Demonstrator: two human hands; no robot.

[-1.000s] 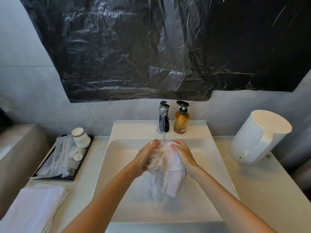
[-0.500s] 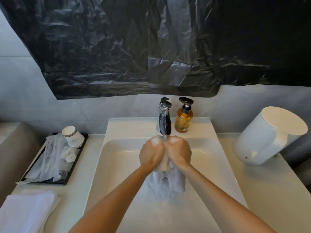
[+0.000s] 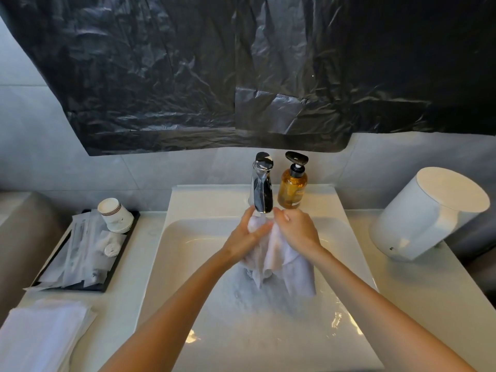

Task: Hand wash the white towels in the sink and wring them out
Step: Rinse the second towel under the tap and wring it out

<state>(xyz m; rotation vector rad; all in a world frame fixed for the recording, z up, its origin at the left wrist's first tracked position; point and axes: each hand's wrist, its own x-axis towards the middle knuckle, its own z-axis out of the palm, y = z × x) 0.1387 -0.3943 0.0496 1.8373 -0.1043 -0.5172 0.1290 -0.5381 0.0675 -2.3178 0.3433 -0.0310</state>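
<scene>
Folded towels (image 3: 40,336): stacked on the tabletop (image 3: 128,291), well left of the sink (image 3: 188,264).
Left hand (image 3: 245,238): fingers (image 3: 259,233) curled round the bunched top of the towel (image 3: 271,253), gripping from its left side.
Towel: held between both hands just under the tap (image 3: 263,189). Its long axis runs from the tap down toward the person, and its lower end trails in the sink water.
Right hand (image 3: 298,232): fingers clamped on the top of the towel from the right, knuckles up.
Deciding relation: both hands sit level at the upper end, equally near. Wringing likely needs one hand to slide down the hanging length first.
</scene>
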